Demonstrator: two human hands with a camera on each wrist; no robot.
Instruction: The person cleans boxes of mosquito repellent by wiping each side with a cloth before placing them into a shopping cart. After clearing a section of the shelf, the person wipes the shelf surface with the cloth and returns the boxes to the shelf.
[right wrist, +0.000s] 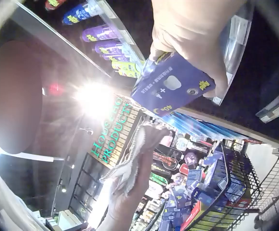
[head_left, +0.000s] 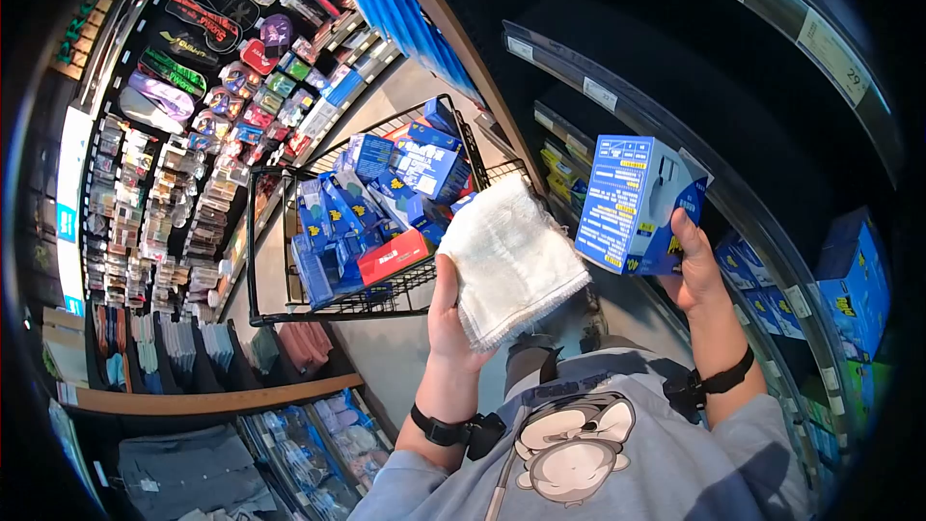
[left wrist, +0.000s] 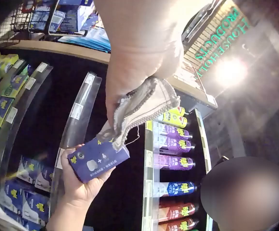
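Wire basket [head_left: 265,260] sitting at left, filled with blue boxes [head_left: 424,169] and one red box [head_left: 394,256]. Left hand [head_left: 449,314] is holding up a white cloth [head_left: 509,259], grip pinching its lower edge, just in front of the basket. Right hand [head_left: 696,270] is gripping a blue box [head_left: 637,205] from below, fingers curled round it, raised beside the dark shelf edge [head_left: 675,145]. More blue boxes [head_left: 854,280] are sitting on the shelf at far right.

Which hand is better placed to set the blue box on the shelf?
The right hand, probably: it already grips the blue box right beside the shelf. The left hand holds a white cloth, further from the shelf.
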